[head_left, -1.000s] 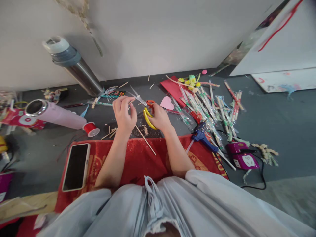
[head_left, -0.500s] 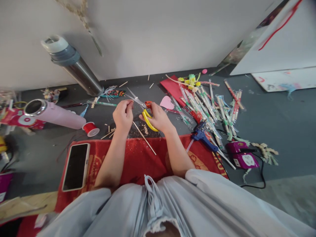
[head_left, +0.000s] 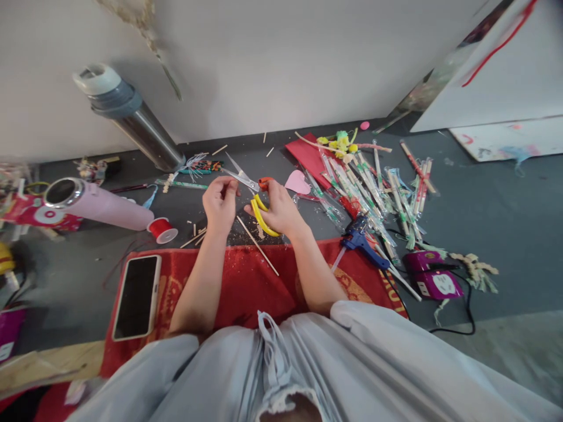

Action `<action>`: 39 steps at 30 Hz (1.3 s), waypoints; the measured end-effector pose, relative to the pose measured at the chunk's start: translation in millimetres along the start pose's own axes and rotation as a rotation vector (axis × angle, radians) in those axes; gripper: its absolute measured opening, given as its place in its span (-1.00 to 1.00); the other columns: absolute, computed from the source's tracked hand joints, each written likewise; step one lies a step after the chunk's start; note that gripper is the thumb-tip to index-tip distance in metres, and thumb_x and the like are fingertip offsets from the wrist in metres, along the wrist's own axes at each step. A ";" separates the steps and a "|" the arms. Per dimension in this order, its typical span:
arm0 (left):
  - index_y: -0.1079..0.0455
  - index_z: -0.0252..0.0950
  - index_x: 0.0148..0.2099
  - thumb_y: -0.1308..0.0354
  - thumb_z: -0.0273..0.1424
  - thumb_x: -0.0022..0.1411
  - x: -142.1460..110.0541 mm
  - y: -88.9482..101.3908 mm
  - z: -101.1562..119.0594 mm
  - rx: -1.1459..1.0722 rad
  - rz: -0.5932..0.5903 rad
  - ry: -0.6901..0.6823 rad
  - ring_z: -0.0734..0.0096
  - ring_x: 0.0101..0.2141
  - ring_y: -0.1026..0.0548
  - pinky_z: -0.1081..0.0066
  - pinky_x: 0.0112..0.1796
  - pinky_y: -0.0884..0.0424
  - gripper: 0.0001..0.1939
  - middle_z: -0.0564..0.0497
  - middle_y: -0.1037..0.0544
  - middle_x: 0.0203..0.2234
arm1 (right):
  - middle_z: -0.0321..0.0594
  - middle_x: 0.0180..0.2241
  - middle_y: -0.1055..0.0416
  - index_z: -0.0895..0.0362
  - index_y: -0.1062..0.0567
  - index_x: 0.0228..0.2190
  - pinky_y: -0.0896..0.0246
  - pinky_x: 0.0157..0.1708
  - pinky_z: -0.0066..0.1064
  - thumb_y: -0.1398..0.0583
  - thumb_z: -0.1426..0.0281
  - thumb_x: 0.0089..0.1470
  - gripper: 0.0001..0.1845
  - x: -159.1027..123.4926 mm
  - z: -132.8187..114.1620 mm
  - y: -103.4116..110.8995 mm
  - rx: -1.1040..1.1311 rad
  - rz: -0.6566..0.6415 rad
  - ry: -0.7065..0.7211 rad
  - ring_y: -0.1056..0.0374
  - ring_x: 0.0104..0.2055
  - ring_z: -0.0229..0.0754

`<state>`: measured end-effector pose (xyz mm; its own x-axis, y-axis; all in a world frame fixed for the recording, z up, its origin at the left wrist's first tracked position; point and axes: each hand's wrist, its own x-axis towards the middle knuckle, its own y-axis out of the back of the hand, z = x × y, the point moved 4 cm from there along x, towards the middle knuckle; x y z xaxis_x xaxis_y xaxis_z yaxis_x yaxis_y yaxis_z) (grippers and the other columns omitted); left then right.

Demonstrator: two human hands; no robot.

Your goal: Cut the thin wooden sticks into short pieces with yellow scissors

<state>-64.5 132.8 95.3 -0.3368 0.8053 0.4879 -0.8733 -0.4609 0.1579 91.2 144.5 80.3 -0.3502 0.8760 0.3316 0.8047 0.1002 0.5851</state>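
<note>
My right hand (head_left: 279,210) grips yellow-handled scissors (head_left: 253,193) whose blades point up and left and stand apart. My left hand (head_left: 220,202) is closed in a pinch just left of the blades, on a small piece I cannot make out. A thin wooden stick (head_left: 257,237) lies slanted on the floor below both hands, reaching onto the red mat (head_left: 246,281). Short stick offcuts are scattered on the dark floor around the hands.
A phone (head_left: 136,296) lies on the mat's left end. A red thread spool (head_left: 162,230), a pink bottle (head_left: 94,205) and a steel flask (head_left: 132,120) are to the left. A blue glue gun (head_left: 363,243), a pile of wrapped sticks (head_left: 369,190), a pink heart (head_left: 298,183) and a purple box (head_left: 433,275) are to the right.
Both hands have drawn slightly closer together. The left hand's fingers curled down into a tighter pinch beside the blades. The scissors shifted a little to the left.
</note>
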 end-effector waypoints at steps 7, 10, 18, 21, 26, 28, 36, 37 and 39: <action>-0.40 -0.25 -0.36 -0.16 -0.09 0.21 -0.6 -0.8 -4.3 -0.039 -0.042 0.077 0.52 -0.55 -0.38 0.48 -0.46 -0.32 -0.69 0.10 -0.43 -0.60 | 0.05 -0.08 -0.38 0.18 -0.27 -0.02 -0.19 0.05 -0.07 -0.16 -0.15 0.00 -0.26 -0.3 0.1 1.3 -0.022 -0.010 -0.003 -0.31 0.01 0.05; -0.41 -0.26 -0.37 -0.17 -0.10 0.20 0.7 0.5 -2.9 -0.014 -0.050 0.083 0.52 -0.55 -0.39 0.48 -0.47 -0.32 -0.69 0.09 -0.45 -0.59 | 0.05 -0.08 -0.39 0.20 -0.29 -0.04 -0.20 0.05 -0.08 -0.17 -0.14 -0.01 -0.26 -0.6 0.8 3.1 -0.011 -0.003 -0.013 -0.32 0.00 0.05; -0.45 -0.26 -0.30 -0.10 -0.21 0.27 1.6 2.9 3.4 0.148 -0.089 0.012 0.50 -0.50 -0.44 0.48 -0.42 -0.36 -0.76 0.07 -0.51 -0.55 | 0.01 -0.12 -0.44 0.19 -0.33 -0.08 -0.24 0.00 -0.09 -0.19 -0.09 0.02 -0.34 -1.1 2.3 3.6 -0.014 -0.015 -0.035 -0.36 -0.04 0.02; -0.45 -0.26 -0.31 -0.08 -0.27 0.28 1.6 3.6 7.0 0.203 -0.100 -0.035 0.50 -0.49 -0.46 0.49 -0.41 -0.36 -0.78 0.08 -0.52 -0.55 | 0.02 -0.14 -0.44 0.20 -0.35 -0.10 -0.25 -0.01 -0.10 -0.18 -0.08 0.03 -0.36 -1.4 2.5 3.9 -0.048 -0.035 -0.032 -0.37 -0.06 0.02; -0.47 -0.27 -0.26 -0.05 -0.32 0.28 2.0 5.4 2.6 0.283 -0.140 -0.058 0.48 -0.46 -0.48 0.49 -0.37 -0.36 -0.80 0.08 -0.53 -0.52 | -0.02 -0.17 -0.47 0.21 -0.40 -0.13 -0.25 -0.05 -0.18 -0.16 -0.06 0.06 -0.40 -0.6 2.4 4.1 -0.068 -0.069 -0.077 -0.39 -0.10 -0.03; -0.47 -0.27 -0.24 -0.04 -0.33 0.29 2.4 6.2 0.3 0.315 -0.151 -0.062 0.47 -0.45 -0.48 0.48 -0.36 -0.35 -0.80 0.07 -0.53 -0.51 | -0.04 -0.20 -0.48 0.20 -0.42 -0.14 -0.26 -0.09 -0.23 -0.16 -0.04 0.07 -0.43 0.1 1.7 3.6 -0.077 -0.086 -0.127 -0.40 -0.14 -0.05; -0.42 -0.28 -0.08 0.05 -0.33 0.32 -3.4 4.1 14.7 0.629 -0.086 -0.178 0.26 -0.10 -0.49 0.25 -0.04 -0.34 -0.74 -0.11 -0.56 -0.17 | -0.20 -0.41 -0.43 0.13 -0.42 -0.35 -0.14 -0.29 -0.37 -0.12 -0.07 0.07 -0.51 1.1 4.6 -5.1 -0.069 -0.115 -0.360 -0.35 -0.35 -0.16; -0.40 -0.28 -0.07 0.04 -0.33 0.32 -5.9 4.5 17.7 0.637 -0.029 -0.219 0.24 -0.06 -0.47 0.21 0.01 -0.30 -0.75 -0.13 -0.54 -0.13 | -0.23 -0.44 -0.40 0.11 -0.40 -0.38 -0.12 -0.32 -0.38 -0.11 -0.08 0.07 -0.51 0.9 7.5 -6.1 -0.044 -0.103 -0.399 -0.32 -0.38 -0.17; -0.38 -0.28 -0.11 0.02 -0.35 0.30 -11.8 3.7 20.7 0.602 0.054 -0.277 0.25 -0.12 -0.47 0.20 -0.01 -0.31 -0.79 -0.13 -0.52 -0.20 | -0.28 -0.48 -0.36 0.10 -0.38 -0.40 -0.09 -0.35 -0.40 -0.07 -0.12 0.07 -0.48 0.6 14.1 -7.9 0.028 -0.064 -0.455 -0.28 -0.41 -0.20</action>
<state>-56.4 113.9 107.9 -0.2014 0.6868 0.6984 -0.4819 -0.6902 0.5398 91.4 150.9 65.4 -0.1585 0.9851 -0.0674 0.8033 0.1684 0.5712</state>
